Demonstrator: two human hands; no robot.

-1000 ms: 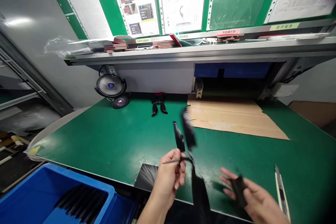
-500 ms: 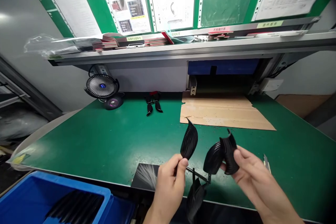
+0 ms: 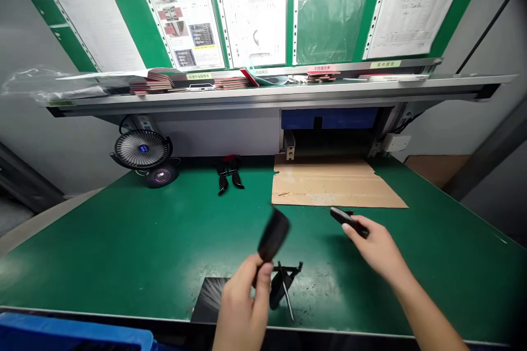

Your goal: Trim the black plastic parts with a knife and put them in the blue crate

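My left hand (image 3: 247,296) is closed in a pinch on a black plastic sprue. One blurred, leaf-shaped black part (image 3: 274,235) rises above the fingers. Below and right of them hang a thin runner (image 3: 287,269) and another dark part (image 3: 281,289). Farther right, over the green bench, my right hand (image 3: 376,247) grips a dark plastic piece (image 3: 346,218) between thumb and fingers. It is seen nearly edge-on, with a light glint at its far end; whether it is one piece or more I cannot tell.
A cardboard sheet (image 3: 333,186) lies at the back of the green bench (image 3: 164,241). Black parts (image 3: 229,175) and a small fan (image 3: 142,149) stand back left. A dark plate (image 3: 208,299) lies at the front edge, a blue bin (image 3: 74,332) front left. A shelf (image 3: 247,100) spans above.
My right hand has moved up and away from the sprue with the dark piece in it. My left hand still holds the sprue, now lower left in view. The camera view has shifted.
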